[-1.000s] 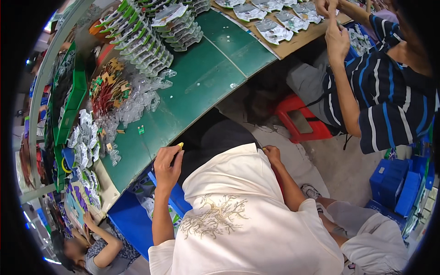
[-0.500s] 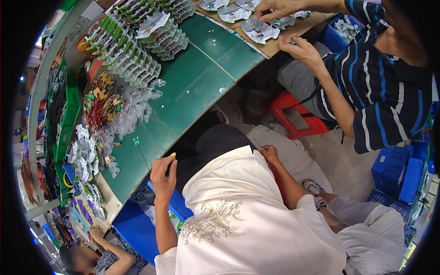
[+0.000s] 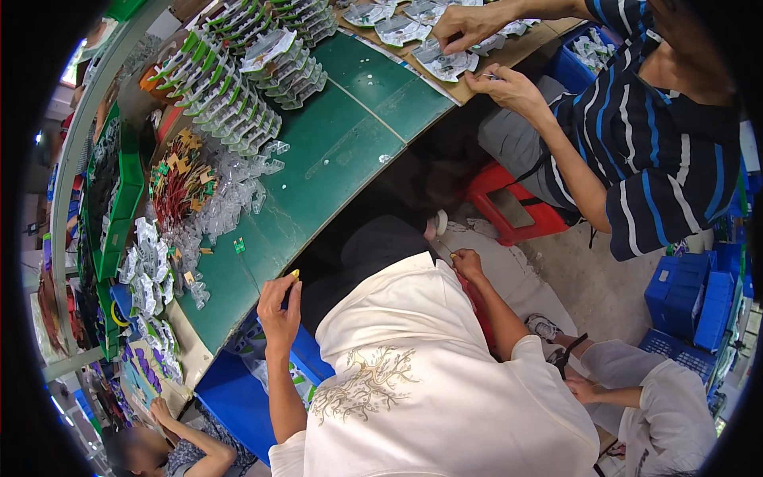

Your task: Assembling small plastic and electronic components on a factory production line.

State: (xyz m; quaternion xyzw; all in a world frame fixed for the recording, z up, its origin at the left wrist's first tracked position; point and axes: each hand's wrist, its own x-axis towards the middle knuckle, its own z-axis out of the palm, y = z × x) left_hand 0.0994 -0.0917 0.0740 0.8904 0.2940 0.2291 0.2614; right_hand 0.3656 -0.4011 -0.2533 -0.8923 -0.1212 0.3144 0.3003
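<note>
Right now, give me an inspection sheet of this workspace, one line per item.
Surface: green tabletop, dotted with small white specks.
Job's things: small yellow tip at the left grip, held or worn unclear; green circuit board lying nearby on the tabletop.
Clutter: stacked green-edged housings; loose clear plastic pieces.
Grips: left grip by the table edge, right grip beside the white shirt; how tightly either is closed, cannot tell.
Cables: red wire bundle on the tabletop.
Surroundings: co-worker in a striped shirt; red stool; blue crates.
</note>
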